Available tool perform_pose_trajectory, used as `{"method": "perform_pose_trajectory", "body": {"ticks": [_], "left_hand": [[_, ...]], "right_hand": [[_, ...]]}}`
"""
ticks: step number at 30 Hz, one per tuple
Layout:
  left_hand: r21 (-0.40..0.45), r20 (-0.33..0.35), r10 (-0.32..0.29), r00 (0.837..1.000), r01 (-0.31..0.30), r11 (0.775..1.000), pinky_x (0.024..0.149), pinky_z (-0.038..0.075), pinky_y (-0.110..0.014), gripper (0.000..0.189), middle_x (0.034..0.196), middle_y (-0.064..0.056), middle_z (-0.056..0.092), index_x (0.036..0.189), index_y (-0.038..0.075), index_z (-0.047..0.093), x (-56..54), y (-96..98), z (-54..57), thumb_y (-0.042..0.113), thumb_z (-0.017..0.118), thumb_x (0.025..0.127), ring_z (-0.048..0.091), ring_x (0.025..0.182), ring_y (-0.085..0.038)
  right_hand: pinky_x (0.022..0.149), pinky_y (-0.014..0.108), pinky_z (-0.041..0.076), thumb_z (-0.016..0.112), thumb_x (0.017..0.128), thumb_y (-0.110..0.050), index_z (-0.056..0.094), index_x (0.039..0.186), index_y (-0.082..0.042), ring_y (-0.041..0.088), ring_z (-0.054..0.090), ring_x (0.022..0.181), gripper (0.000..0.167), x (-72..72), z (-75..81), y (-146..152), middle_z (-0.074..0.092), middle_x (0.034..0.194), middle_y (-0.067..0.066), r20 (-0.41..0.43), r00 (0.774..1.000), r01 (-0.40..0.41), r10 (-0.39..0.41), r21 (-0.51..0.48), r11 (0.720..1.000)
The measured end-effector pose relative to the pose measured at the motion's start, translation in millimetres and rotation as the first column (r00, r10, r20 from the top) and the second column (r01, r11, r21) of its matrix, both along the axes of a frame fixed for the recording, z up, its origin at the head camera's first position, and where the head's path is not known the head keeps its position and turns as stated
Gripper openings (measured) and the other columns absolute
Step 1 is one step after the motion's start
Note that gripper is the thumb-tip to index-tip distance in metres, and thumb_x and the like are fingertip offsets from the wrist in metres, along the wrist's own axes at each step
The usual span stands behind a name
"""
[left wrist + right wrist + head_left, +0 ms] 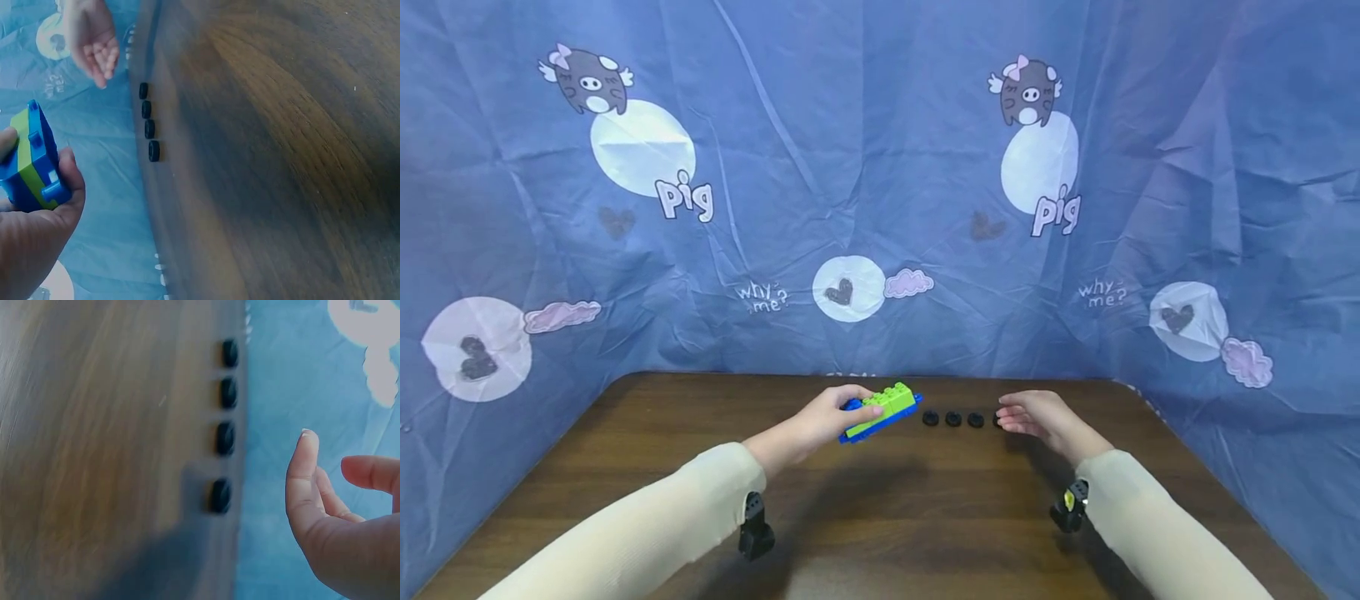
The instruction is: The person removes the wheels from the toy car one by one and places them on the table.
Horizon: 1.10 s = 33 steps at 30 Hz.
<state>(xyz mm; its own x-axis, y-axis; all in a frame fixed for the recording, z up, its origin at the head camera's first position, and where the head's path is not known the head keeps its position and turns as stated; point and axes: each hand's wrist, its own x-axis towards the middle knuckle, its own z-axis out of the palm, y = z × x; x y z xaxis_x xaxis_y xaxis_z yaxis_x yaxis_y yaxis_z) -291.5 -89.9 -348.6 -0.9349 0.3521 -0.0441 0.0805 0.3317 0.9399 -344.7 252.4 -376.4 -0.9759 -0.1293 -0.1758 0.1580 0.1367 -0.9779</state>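
Note:
My left hand (826, 418) grips a toy vehicle body of building bricks (893, 403), lime green on top with a blue base, tilted above the table. In the left wrist view the thumb and fingers clasp this brick body (26, 153) from both sides, and small blue pegs stick out of its base. Several small black toy wheels (953, 419) lie in a row near the table's far edge. Over the row's right end hovers my right hand (1043, 418), partly hiding the last wheel. Its fingers (304, 481) are loosely bent, thumb apart, with nothing between them.
A brown wooden table (917, 517) spreads under both arms. Blue printed cloth (865, 183) hangs behind the table and along both sides, close to its far edge. A small black device (756, 527) is strapped at the left wrist, another (1070, 506) at the right.

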Motion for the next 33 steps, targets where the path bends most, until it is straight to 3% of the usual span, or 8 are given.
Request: {"method": "perform_pose_trajectory", "body": {"ticks": [9, 17, 27, 33], "left_hand": [[-0.037, -0.078, 0.044, 0.996, -0.047, 0.998, 0.070, 0.053, -0.030, 0.042, 0.106, -0.015, 0.063, 0.122, -0.003, 0.058, -0.3, 0.1, 1.7, 0.027, 0.065, 0.093, 0.058, 0.083, -0.018], [-0.075, -0.137, 0.039, 0.990, -0.050, 0.996, 0.070, 0.052, -0.027, 0.041, 0.106, -0.012, 0.065, 0.121, 0.002, 0.063, 1.0, 1.9, 2.7, 0.027, 0.071, 0.089, 0.059, 0.083, -0.016], [-0.083, -0.175, 0.011, 0.985, -0.026, 0.996, 0.067, 0.051, -0.025, 0.041, 0.096, -0.010, 0.067, 0.116, 0.002, 0.066, 1.5, 10.1, 3.8, 0.022, 0.078, 0.082, 0.060, 0.075, -0.013], [-0.105, -0.183, -0.017, 0.983, -0.002, 0.994, 0.068, 0.051, -0.025, 0.040, 0.102, -0.010, 0.066, 0.116, 0.004, 0.067, -0.5, 12.6, 4.9, 0.023, 0.078, 0.082, 0.058, 0.079, -0.015]], "right_hand": [[0.073, 0.023, 0.056, 0.048, 0.100, -0.009, 0.044, 0.128, 0.018, 0.009, 0.067, 0.074, 0.039, 19.2, 29.4, -36.1, 0.067, 0.082, 0.002, -0.065, 0.989, -0.134, 0.135, 0.016, 0.991], [0.075, 0.026, 0.057, 0.048, 0.099, -0.009, 0.048, 0.125, 0.018, 0.011, 0.068, 0.074, 0.038, 34.9, 39.0, -66.5, 0.068, 0.086, 0.007, -0.098, 0.966, -0.240, 0.240, 0.013, 0.971], [0.076, 0.031, 0.058, 0.058, 0.097, -0.026, 0.047, 0.126, 0.019, 0.015, 0.070, 0.074, 0.054, 49.0, 44.5, -90.1, 0.068, 0.088, 0.011, -0.045, 0.958, -0.283, 0.282, 0.001, 0.959], [0.076, 0.031, 0.058, 0.061, 0.094, -0.017, 0.046, 0.126, 0.019, 0.016, 0.070, 0.072, 0.050, 54.7, 43.9, -99.3, 0.067, 0.086, 0.013, -0.002, 0.965, -0.264, 0.264, -0.031, 0.964]]}}
